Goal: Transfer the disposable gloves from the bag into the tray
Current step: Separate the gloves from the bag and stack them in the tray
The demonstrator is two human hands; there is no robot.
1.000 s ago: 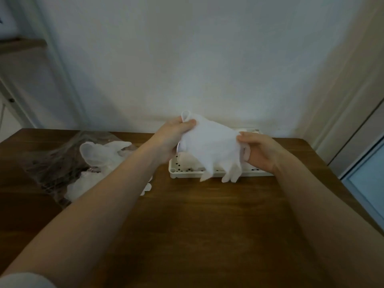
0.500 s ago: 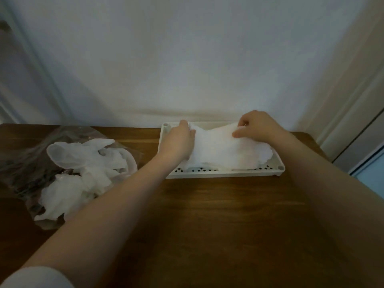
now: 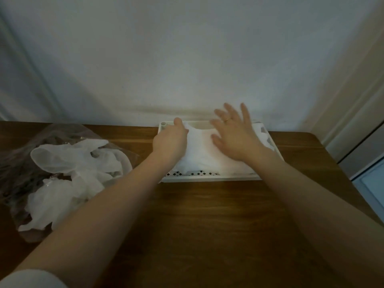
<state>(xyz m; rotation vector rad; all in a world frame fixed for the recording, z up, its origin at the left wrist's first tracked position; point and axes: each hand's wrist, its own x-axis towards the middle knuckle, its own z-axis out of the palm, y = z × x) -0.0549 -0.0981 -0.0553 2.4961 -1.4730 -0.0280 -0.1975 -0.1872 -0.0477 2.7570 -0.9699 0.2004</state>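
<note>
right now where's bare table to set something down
Bare wood runs across the brown wooden table in front of the white perforated tray, between the forearms, and right of the tray. Crowded: the clear plastic bag of white gloves at left, and the glove-filled tray.

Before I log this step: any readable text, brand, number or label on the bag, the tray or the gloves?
None can be read in the head view.
Bag: clear plastic, no print visible.
Tray: plain white, only a perforated pattern along its near edge, no lettering.
Gloves in the tray and gloves on the bag: plain white, unmarked.
Right hand: a ring, too small and blurred to show any engraving.
</note>
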